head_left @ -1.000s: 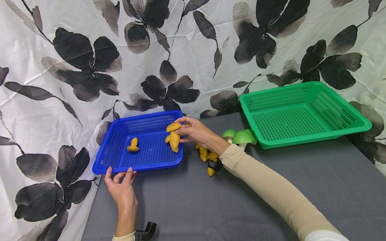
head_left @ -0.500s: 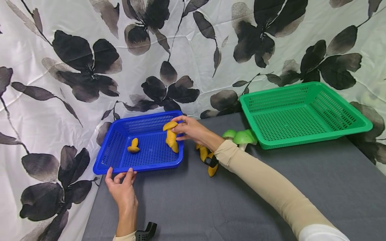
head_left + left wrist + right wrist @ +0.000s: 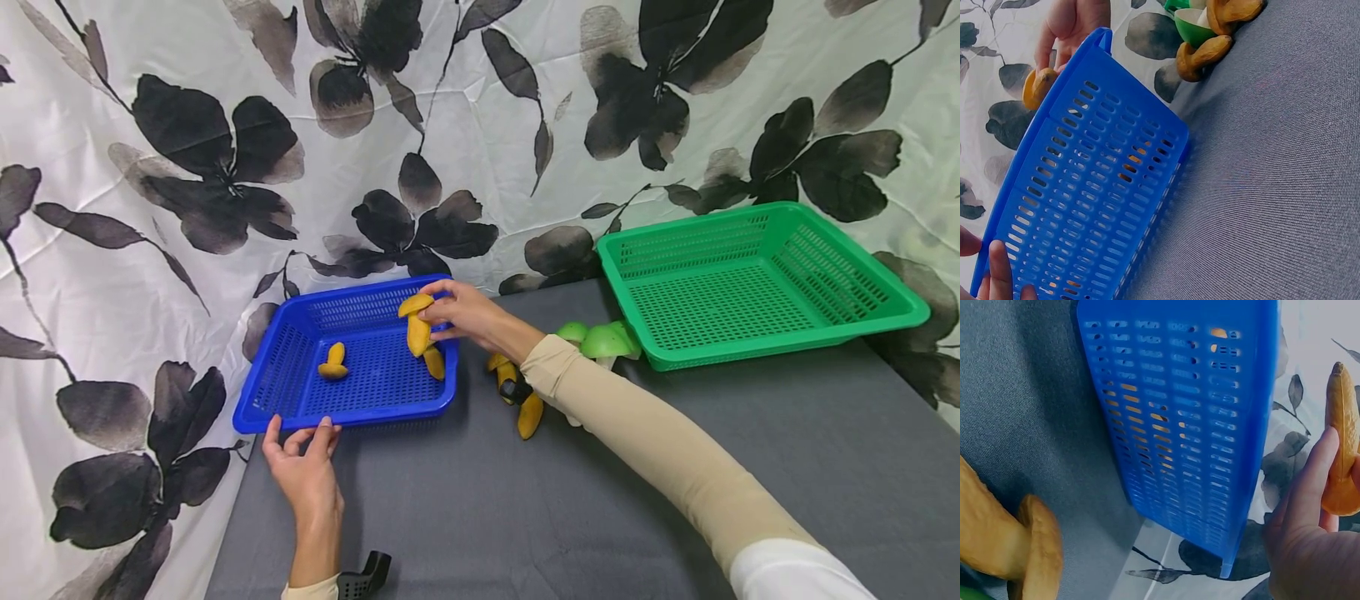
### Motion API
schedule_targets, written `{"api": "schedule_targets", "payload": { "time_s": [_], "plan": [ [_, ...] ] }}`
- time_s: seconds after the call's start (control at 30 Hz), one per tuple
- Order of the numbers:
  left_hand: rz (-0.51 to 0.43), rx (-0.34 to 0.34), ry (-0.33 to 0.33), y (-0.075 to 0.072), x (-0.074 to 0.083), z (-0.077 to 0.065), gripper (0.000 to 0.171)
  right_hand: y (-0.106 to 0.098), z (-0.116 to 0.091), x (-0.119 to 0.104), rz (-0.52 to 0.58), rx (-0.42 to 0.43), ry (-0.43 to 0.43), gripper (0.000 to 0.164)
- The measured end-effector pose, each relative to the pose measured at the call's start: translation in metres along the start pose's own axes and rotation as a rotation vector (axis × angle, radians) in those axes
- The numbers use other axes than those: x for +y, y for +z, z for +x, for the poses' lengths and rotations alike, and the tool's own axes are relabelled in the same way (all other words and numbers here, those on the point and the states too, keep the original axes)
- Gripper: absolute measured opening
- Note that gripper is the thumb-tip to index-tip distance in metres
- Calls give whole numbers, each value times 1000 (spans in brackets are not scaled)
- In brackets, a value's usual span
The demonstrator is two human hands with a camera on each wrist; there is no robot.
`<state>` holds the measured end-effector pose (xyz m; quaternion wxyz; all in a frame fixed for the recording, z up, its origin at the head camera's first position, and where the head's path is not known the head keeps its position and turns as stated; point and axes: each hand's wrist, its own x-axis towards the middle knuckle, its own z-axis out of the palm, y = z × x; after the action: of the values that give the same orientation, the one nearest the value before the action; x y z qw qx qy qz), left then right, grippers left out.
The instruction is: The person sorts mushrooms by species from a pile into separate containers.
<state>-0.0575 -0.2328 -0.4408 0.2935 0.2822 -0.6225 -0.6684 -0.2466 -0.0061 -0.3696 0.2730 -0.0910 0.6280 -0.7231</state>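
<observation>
"Two baskets, you say? Where are they, and where are your hands?"

"The blue basket [image 3: 390,414] sits at eight o'clock, the green basket [image 3: 720,300] at three, both on the gray table [image 3: 465,517]. My right hand [image 3: 465,317] pinches the held mushroom [image 3: 418,335], yellow, cap up, above the blue basket's two o'clock side. My left hand [image 3: 303,479] pinches the near rim at seven o'clock."

"What could go wrong?"

"I'd say a loose pinch near the cap could let it slip and strike the mushroom below [image 3: 434,364]. If my wrist dips, the black wrist device [image 3: 515,391] could knock the yellow mushrooms on the table [image 3: 530,417], at five o'clock. Bumping the right wall might shift the basket, should my left hand let go."

"And the count?"

"One blue basket, one green. Yellow mushrooms: one in my fingers, two inside the blue basket, the mushroom below and a loner [image 3: 333,364] near its middle, and at least two on the table, partly hidden by my arm. Green mushrooms [image 3: 607,342], at four o'clock: at least two; they overlap, so I cannot tell exactly."
</observation>
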Motion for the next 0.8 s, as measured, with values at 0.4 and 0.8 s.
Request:
{"api": "schedule_targets", "payload": {
  "time_s": [0.4, 0.8],
  "plan": [
    [3, 6, 3, 0, 1, -1, 80, 3, 16, -1, -24, 3, 8, 39],
    [7, 4, 7, 0, 1, 0, 81, 8, 22, -5, 6, 39, -15, 43]
  ]
}}
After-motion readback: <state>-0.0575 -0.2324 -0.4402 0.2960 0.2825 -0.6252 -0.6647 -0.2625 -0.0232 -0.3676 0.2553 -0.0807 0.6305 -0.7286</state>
